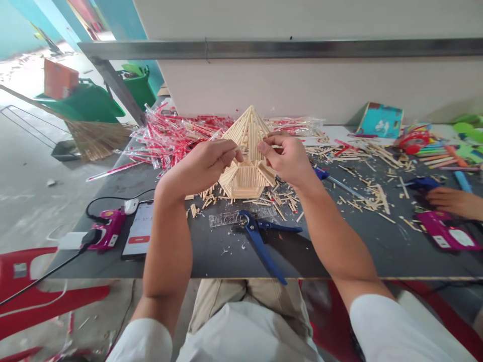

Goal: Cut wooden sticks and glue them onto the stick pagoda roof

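Observation:
A small model built of pale wooden sticks (247, 182) stands on the dark table, with a pointed roof (246, 125) above a many-sided base. My left hand (207, 163) is at the roof's lower left, fingers curled and closed; its fingertips meet the model's edge, and what they pinch is hidden. On the other side, my right hand (287, 156) is closed, thumb and forefinger pinching the roof's right edge. Blue-handled cutters (260, 241) lie in front of the model, over a clear plastic ruler (222, 219).
Cut sticks (372, 198) litter the table. Red-and-clear plastic wrappers (169, 136) pile up behind my left hand. A phone (138, 231) and magenta power strip (109, 229) lie left. Another person's hand (456, 201) is at right, above a second magenta power strip (449, 231). A glue gun (320, 173) lies nearby.

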